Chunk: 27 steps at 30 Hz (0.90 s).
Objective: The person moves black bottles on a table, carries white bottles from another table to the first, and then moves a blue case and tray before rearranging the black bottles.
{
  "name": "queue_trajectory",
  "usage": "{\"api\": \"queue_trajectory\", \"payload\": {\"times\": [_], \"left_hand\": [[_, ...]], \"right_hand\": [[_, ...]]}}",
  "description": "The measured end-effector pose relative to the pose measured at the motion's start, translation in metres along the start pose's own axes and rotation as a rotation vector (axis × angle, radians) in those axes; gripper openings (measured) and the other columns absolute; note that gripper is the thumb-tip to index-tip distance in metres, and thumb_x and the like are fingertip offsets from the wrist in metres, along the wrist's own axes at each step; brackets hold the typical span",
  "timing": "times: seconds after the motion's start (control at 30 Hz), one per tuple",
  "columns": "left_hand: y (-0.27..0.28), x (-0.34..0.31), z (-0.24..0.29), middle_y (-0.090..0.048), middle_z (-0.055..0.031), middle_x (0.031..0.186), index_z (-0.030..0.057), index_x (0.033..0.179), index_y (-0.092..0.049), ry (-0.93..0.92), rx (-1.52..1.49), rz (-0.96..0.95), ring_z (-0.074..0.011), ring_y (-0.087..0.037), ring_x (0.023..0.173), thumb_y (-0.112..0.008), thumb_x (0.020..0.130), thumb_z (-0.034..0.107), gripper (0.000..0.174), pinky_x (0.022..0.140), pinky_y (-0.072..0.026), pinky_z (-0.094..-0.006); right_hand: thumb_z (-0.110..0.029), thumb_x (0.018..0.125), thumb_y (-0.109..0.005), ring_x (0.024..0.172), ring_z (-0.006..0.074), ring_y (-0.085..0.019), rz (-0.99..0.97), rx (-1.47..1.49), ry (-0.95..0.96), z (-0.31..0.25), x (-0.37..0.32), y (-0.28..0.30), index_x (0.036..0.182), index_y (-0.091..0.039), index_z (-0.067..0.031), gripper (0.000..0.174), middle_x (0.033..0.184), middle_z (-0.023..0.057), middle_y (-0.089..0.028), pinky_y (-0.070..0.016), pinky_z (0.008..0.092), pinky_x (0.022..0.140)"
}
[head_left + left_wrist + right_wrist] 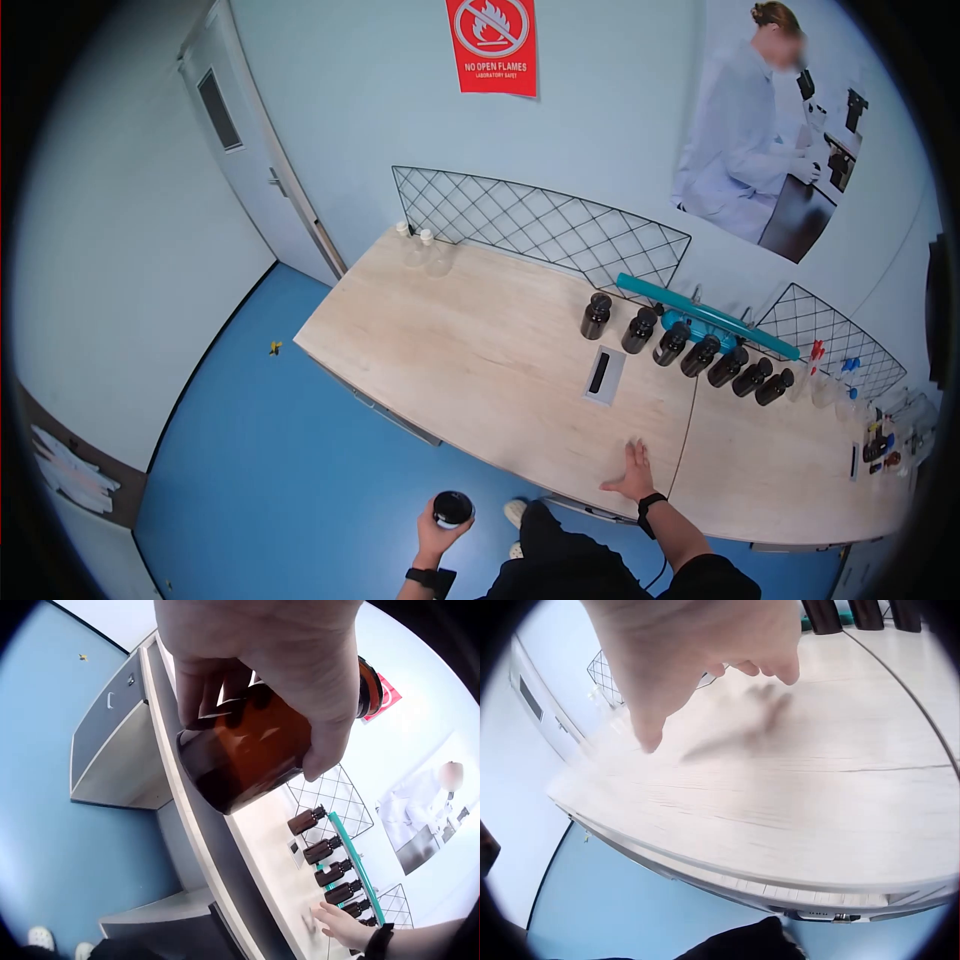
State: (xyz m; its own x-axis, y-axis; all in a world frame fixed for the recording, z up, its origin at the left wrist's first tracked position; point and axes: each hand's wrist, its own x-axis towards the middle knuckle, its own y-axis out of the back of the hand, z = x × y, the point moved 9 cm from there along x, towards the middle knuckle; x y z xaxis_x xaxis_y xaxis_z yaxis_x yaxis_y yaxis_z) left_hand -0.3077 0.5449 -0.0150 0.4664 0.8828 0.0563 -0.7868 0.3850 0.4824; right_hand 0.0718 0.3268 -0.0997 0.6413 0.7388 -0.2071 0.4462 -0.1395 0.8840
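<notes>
My left hand [432, 537] grips a brown glass bottle [259, 746] round its body, out in front of the table's near edge. From above, its black cap [453, 507] shows; in the left wrist view the bottle lies tilted, its base toward the lower left. My right hand [632, 474] is over the table near its front edge, fingers spread and nothing in them. In the right wrist view its fingers [652, 739] stand above the wooden top, with a shadow beneath. Several dark bottles [640, 330] with black caps stand in a row beyond it.
The light wooden table [450, 330] has a socket panel [604, 375] set in it. Behind the bottles are a teal rack [710, 318] and wire mesh panels [540, 220]. Clear flasks [437, 262] with white stoppers stand at the back left, more glassware [900, 430] at the right end.
</notes>
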Motion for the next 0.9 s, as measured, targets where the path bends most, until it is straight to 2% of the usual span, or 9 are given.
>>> {"api": "queue_trajectory", "payload": {"times": [0.03,0.1,0.23,0.33,0.5,0.57,0.7,0.9], "left_hand": [[0.000,0.017,0.013,-0.063,-0.0102,0.088,0.0024,0.103,-0.055,-0.012,-0.024,-0.024,-0.0187,-0.062,0.080,-0.081,0.052,0.019,0.059,0.071,-0.0487,-0.0282],[-0.006,0.049,0.021,-0.063,-0.0106,0.090,0.0021,0.104,-0.054,-0.064,-0.057,-0.069,-0.0188,-0.062,0.084,-0.081,0.054,0.019,0.059,0.074,-0.0485,-0.0287],[-0.022,0.123,0.053,-0.062,-0.0112,0.093,0.0018,0.105,-0.053,-0.151,-0.102,-0.152,-0.0182,-0.061,0.087,-0.080,0.056,0.018,0.059,0.077,-0.0483,-0.0292],[-0.049,0.184,0.076,-0.062,-0.0115,0.094,0.0014,0.106,-0.052,-0.216,-0.128,-0.212,-0.0182,-0.061,0.088,-0.079,0.057,0.017,0.059,0.078,-0.0481,-0.0297],[-0.125,0.283,0.097,-0.061,-0.0126,0.097,0.0004,0.109,-0.050,-0.308,-0.134,-0.410,-0.0200,-0.060,0.090,-0.078,0.058,0.016,0.060,0.081,-0.0472,-0.0305],[-0.157,0.315,0.101,-0.061,-0.0133,0.098,-0.0006,0.109,-0.049,-0.302,-0.183,-0.459,-0.0209,-0.060,0.092,-0.078,0.059,0.015,0.060,0.082,-0.0461,-0.0307],[-0.199,0.362,0.115,-0.061,-0.0146,0.098,-0.0024,0.110,-0.047,-0.292,-0.222,-0.464,-0.0219,-0.059,0.093,-0.078,0.059,0.014,0.062,0.082,-0.0457,-0.0312],[-0.269,0.407,0.103,-0.061,-0.0159,0.095,-0.0033,0.105,-0.048,-0.246,-0.157,-0.549,-0.0236,-0.060,0.089,-0.078,0.057,0.015,0.060,0.079,-0.0464,-0.0328]], "right_hand": [[-0.052,0.049,-0.076,0.129,0.0407,-0.013,-0.006,-0.004,-0.008,0.000,0.003,-0.004,0.132,-0.023,0.0004,0.112,0.138,0.0273,-0.014,-0.0190,0.0449,0.104],[-0.058,0.041,-0.077,0.131,0.0410,-0.004,-0.110,-0.020,-0.021,0.006,0.012,-0.017,0.135,-0.016,-0.0009,0.126,0.140,0.0282,-0.004,-0.0139,0.0494,0.104],[-0.064,0.038,-0.074,0.131,0.0433,0.002,-0.183,-0.111,-0.070,0.007,0.012,-0.031,0.136,-0.013,-0.0011,0.131,0.140,0.0300,0.002,-0.0098,0.0514,0.104],[-0.067,0.037,-0.072,0.129,0.0462,-0.002,-0.177,-0.135,-0.070,0.006,0.012,-0.031,0.135,-0.016,0.0018,0.132,0.138,0.0328,0.000,-0.0127,0.0540,0.102],[-0.064,0.038,-0.074,0.131,0.0436,0.000,-0.226,-0.168,-0.149,0.002,0.011,-0.031,0.136,-0.016,-0.0033,0.129,0.140,0.0299,0.000,-0.0149,0.0505,0.103],[-0.063,0.037,-0.074,0.130,0.0444,-0.003,-0.211,-0.169,-0.153,0.002,0.011,-0.028,0.136,-0.019,-0.0042,0.128,0.140,0.0295,-0.001,-0.0176,0.0504,0.103],[-0.062,0.039,-0.075,0.129,0.0460,-0.006,-0.219,-0.182,-0.153,-0.006,0.011,-0.021,0.135,-0.020,-0.0019,0.126,0.139,0.0313,-0.004,-0.0188,0.0499,0.103],[-0.060,0.043,-0.074,0.130,0.0444,-0.006,-0.310,-0.273,-0.201,-0.013,0.013,-0.019,0.135,-0.021,-0.0024,0.121,0.139,0.0313,-0.004,-0.0190,0.0492,0.103]]}}
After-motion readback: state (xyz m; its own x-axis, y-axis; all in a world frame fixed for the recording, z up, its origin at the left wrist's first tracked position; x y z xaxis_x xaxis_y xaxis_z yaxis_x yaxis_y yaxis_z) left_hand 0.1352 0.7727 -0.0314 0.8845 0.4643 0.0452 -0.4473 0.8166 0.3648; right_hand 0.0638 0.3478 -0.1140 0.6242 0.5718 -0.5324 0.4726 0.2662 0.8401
